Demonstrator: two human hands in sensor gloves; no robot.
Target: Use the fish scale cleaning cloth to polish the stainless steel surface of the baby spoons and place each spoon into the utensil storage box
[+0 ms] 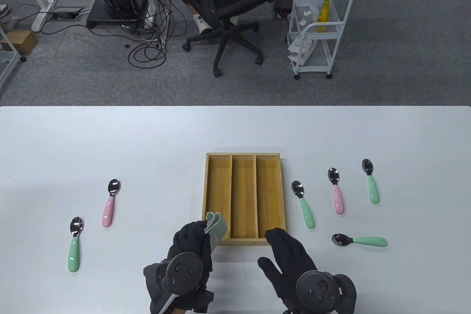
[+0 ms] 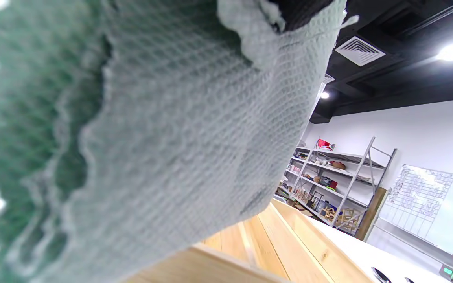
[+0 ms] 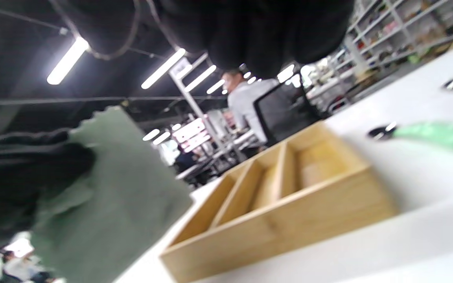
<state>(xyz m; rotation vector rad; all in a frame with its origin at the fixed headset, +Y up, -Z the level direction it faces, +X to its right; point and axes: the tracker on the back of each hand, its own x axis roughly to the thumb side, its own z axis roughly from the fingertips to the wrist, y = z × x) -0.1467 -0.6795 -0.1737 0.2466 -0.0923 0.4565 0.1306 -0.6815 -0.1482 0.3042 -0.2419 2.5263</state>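
A person is standing at a white table, both gloved hands hovering near its front edge. The left hand is pinching a folded grey-green cleaning cloth, fingers curled round it; the cloth is sticking up just over the near left corner of the utensil storage box. Seen close from the left wrist, its weave is showing a fine scale-like pattern. The right hand is holding nothing, its fingers lying fairly straight beside the box's near right corner.

The wooden box is sitting mid-table, all three long compartments empty. Six baby spoons are lying untouched on the table: a pink-handled spoon and a green-handled spoon well to the left, four more to the right. Each is showing a shiny steel bowl and a stubby coloured handle.

Polishing appears not yet begun. The next move likely calls for the free hand picking up a spoon, perhaps the nearest green spoon, so cloth meets steel.
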